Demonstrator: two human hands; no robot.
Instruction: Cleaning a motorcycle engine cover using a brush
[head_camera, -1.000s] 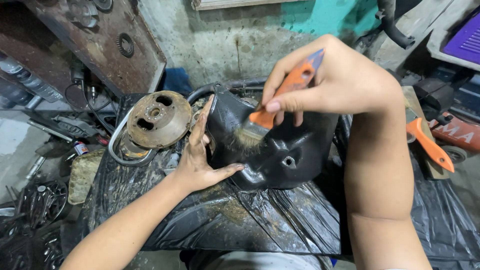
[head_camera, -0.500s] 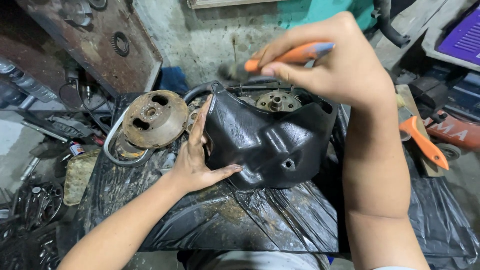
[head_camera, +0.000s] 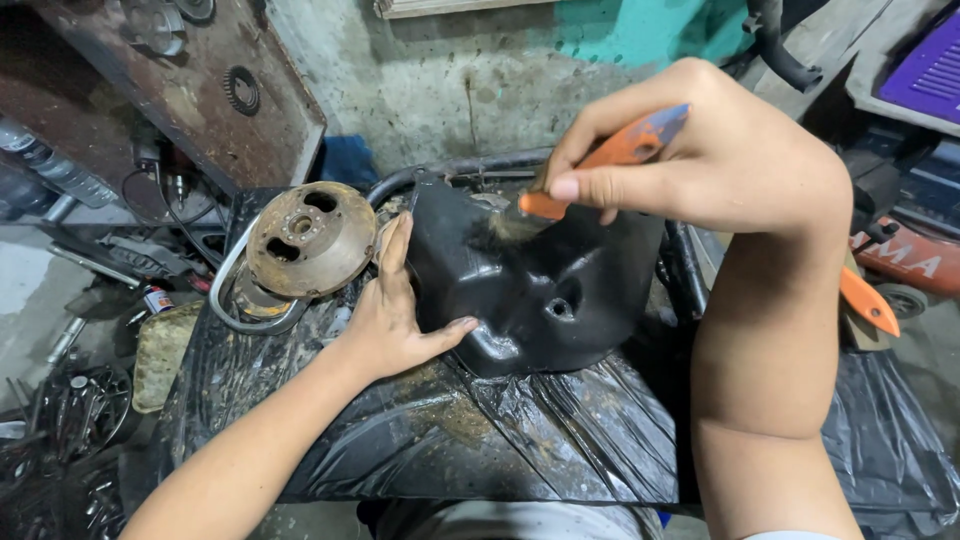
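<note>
Black plastic sheet (head_camera: 520, 450) carries black casing (head_camera: 540, 290), rusty rotor (head_camera: 310, 240).

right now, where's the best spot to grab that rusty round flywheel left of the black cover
Probably by the outer rim of the rusty flywheel, coming from its upper left. It stands tilted with its face toward the camera, so the rim edge is exposed there, while the left hand and black cover crowd its right side.

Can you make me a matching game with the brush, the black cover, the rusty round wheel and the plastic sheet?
Things:
1 brush
2 black cover
3 rusty round wheel
4 plastic sheet

Places:
A spread under everything
B in the right hand
C left of the cover
D steadied by the left hand

Pairs: 1-B, 2-D, 3-C, 4-A
</note>
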